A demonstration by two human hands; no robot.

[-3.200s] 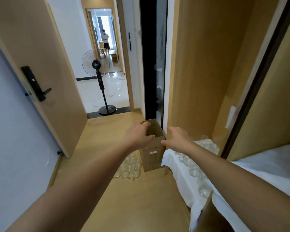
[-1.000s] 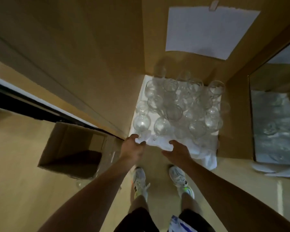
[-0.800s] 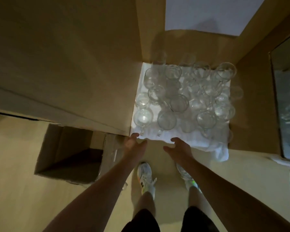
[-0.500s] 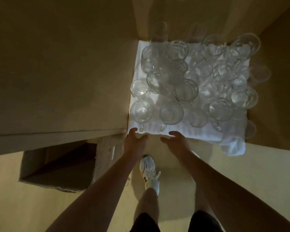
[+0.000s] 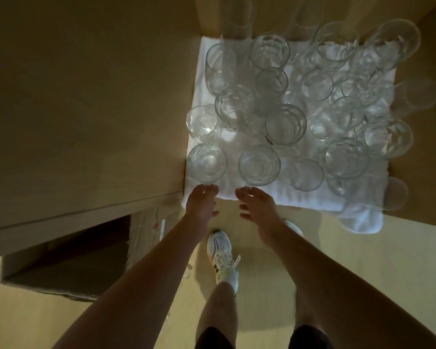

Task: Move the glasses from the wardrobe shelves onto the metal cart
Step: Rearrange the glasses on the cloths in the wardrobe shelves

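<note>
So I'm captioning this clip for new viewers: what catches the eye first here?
A crowd of clear glasses packed on a white cloth in the wardrobe. At its near edge, the left hand and right hand each reach a front mug's handle. An open cardboard box sits lower left.

Clear, colourless glasses [image 5: 285,127] crowd a plain white cloth [image 5: 269,192] in the upper right of the frame. The wardrobe panel [image 5: 86,96] at upper left is tan. At lower left sits a brown cardboard box [image 5: 141,238], dark inside. The floor [image 5: 363,248] is pale yellow-beige; at bottom centre, a white shoe [image 5: 222,258] bears dark and orange marks.
</note>
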